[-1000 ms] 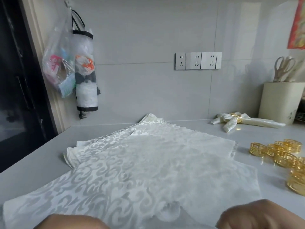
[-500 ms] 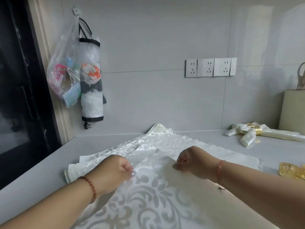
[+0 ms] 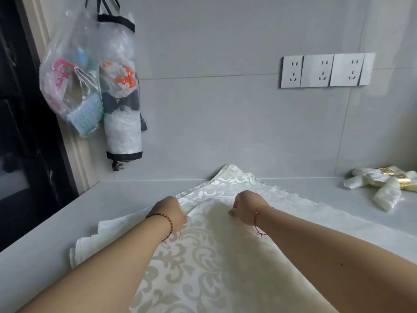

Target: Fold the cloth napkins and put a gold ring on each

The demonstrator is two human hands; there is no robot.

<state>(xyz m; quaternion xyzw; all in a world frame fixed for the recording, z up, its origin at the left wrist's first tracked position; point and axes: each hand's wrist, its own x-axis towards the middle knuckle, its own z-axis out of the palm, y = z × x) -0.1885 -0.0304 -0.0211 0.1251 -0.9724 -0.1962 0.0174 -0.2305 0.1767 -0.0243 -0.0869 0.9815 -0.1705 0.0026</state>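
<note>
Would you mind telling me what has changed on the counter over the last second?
Both hands came forward from the near edge: the left hand and right hand now pinch the top napkin, its near part carried over toward the wall. The finished ringed napkin stayed put.

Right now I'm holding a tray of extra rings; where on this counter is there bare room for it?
Bare counter lies left of the spread napkin, toward the dark doorway, and between the napkin and the ringed napkins at right. The middle is crowded: both hands, left hand and right hand, grip cloth there.
</note>
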